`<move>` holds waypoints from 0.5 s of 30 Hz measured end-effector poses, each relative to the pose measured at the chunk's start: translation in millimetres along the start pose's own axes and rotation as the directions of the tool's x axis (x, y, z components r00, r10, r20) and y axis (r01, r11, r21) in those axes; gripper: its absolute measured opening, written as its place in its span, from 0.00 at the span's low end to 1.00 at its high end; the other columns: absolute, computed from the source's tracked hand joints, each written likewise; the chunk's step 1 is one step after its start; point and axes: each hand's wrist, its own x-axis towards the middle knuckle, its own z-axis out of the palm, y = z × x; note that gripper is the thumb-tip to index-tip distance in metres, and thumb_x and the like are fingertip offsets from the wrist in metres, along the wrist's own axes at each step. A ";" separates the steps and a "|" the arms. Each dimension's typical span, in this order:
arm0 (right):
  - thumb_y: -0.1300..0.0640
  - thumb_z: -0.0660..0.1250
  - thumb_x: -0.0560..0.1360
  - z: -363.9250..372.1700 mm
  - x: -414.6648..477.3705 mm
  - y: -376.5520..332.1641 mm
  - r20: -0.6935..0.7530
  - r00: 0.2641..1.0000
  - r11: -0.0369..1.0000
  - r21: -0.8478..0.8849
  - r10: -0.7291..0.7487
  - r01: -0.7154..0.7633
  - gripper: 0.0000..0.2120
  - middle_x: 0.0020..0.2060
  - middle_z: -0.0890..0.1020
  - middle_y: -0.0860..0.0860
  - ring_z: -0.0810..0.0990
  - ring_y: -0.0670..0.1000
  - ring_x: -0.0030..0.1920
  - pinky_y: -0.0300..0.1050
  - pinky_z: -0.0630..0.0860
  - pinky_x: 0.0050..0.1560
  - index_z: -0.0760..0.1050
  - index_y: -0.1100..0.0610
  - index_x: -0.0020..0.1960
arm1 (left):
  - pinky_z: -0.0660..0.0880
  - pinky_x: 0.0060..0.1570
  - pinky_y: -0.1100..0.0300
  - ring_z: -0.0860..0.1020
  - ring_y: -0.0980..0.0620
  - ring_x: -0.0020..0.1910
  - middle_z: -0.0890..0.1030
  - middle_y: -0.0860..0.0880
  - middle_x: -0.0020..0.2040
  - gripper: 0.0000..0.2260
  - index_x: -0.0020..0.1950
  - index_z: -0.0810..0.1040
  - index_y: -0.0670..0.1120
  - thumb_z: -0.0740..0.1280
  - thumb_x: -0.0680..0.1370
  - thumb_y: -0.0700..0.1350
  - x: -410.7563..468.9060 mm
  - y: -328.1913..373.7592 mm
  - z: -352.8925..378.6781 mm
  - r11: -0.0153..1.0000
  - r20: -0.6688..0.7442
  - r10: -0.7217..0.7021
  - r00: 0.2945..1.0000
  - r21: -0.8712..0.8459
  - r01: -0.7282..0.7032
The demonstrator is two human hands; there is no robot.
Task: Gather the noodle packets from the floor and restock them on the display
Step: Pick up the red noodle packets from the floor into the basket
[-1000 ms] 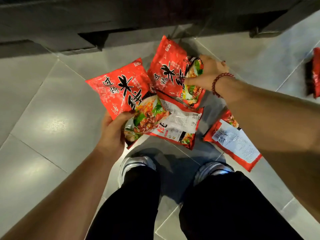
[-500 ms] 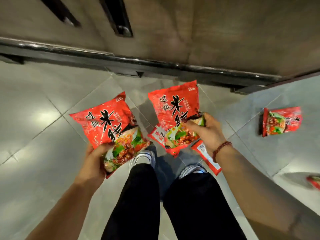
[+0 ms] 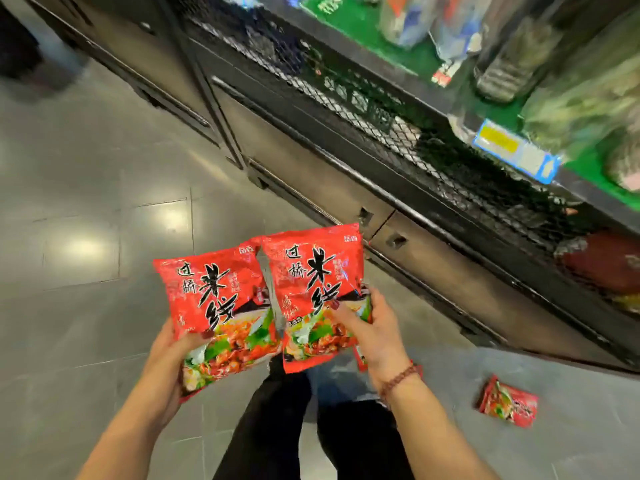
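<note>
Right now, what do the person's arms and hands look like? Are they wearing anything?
Both arms are bare, with no sleeves in view, and there are no gloves on the left hand or the right hand. The right wrist wears a bracelet of round, dark reddish-brown beads. The right thumbnail looks painted dark red. No watch shows.

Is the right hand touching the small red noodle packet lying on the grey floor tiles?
Apart. The head view shows bare grey floor between the right hand, which grips its own red noodle packet, and the fallen red packet.
</note>
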 end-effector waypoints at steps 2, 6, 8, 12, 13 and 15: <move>0.65 0.73 0.71 34.6 -14.4 -29.3 0.066 0.997 0.999 -0.029 -0.026 0.028 0.19 0.50 0.84 0.56 0.84 0.55 0.50 0.52 0.81 0.52 0.74 0.59 0.59 | 0.81 0.33 0.56 0.84 0.47 0.38 0.85 0.45 0.47 0.18 0.57 0.77 0.50 0.64 0.70 0.36 -18.0 31.1 -21.6 0.997 -0.029 0.045 0.999 -0.059 -0.047; 0.65 0.72 0.71 98.9 -24.7 -72.3 0.172 0.979 0.991 -0.059 -0.107 0.118 0.17 0.49 0.84 0.56 0.85 0.52 0.48 0.44 0.81 0.44 0.74 0.58 0.58 | 0.81 0.31 0.58 0.84 0.48 0.35 0.86 0.44 0.44 0.15 0.58 0.77 0.45 0.65 0.73 0.35 -32.4 77.4 -63.7 0.984 -0.132 0.118 0.984 -0.115 -0.133; 0.65 0.73 0.71 130.8 -28.1 -88.9 0.234 0.961 0.983 -0.073 -0.149 0.170 0.22 0.49 0.84 0.51 0.84 0.49 0.48 0.42 0.81 0.44 0.72 0.53 0.61 | 0.80 0.30 0.59 0.84 0.49 0.34 0.86 0.45 0.41 0.11 0.56 0.77 0.42 0.65 0.76 0.34 -37.7 97.0 -85.2 0.975 -0.208 0.151 0.966 -0.132 -0.181; 0.68 0.71 0.71 189.0 -28.4 -122.4 0.406 0.881 0.942 -0.118 -0.242 0.313 0.26 0.51 0.83 0.47 0.83 0.42 0.48 0.35 0.78 0.41 0.69 0.50 0.64 | 0.80 0.29 0.59 0.84 0.49 0.33 0.86 0.46 0.40 0.08 0.53 0.77 0.44 0.66 0.77 0.35 -43.9 125.8 -114.6 0.948 -0.317 0.214 0.924 -0.160 -0.274; 0.68 0.71 0.71 201.7 -26.4 -129.8 0.436 0.862 0.932 -0.121 -0.261 0.343 0.27 0.53 0.82 0.47 0.83 0.42 0.49 0.34 0.78 0.41 0.69 0.50 0.65 | 0.80 0.29 0.59 0.84 0.48 0.35 0.86 0.46 0.42 0.08 0.53 0.77 0.45 0.66 0.77 0.35 -44.2 130.3 -119.8 0.940 -0.341 0.225 0.913 -0.172 -0.296; 0.69 0.70 0.71 226.0 -17.0 -142.3 0.479 0.831 0.914 -0.129 -0.282 0.384 0.28 0.55 0.81 0.48 0.82 0.43 0.51 0.35 0.78 0.43 0.69 0.51 0.67 | 0.80 0.32 0.57 0.84 0.47 0.38 0.85 0.44 0.46 0.08 0.54 0.76 0.46 0.67 0.77 0.36 -42.7 139.1 -128.9 0.918 -0.402 0.253 0.880 -0.189 -0.350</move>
